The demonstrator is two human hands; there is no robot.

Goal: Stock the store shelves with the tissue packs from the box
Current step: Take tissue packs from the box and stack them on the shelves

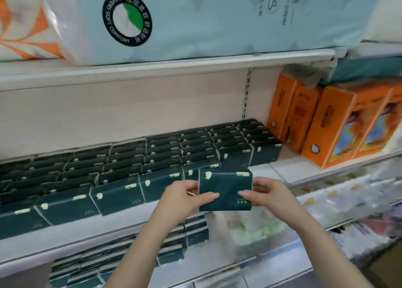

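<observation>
The tissue pack I hold is wrapped in dark green plastic film, smooth with a dull sheen. The stocked packs to the left wear the same film. The shelf looks like pale painted metal, smooth and matt. The orange packs far right are glossier. The pale blue bale above has shiny, creased plastic wrap.

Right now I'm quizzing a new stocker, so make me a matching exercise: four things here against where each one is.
Things: 1 held green pack; 2 orange boxes; 3 pale blue bale; 4 green pack rows.
Places: A top shelf; B between the left hand and right hand; C middle shelf, right end; D middle shelf, left part.
Pairs: 1-B; 2-C; 3-A; 4-D.
</observation>
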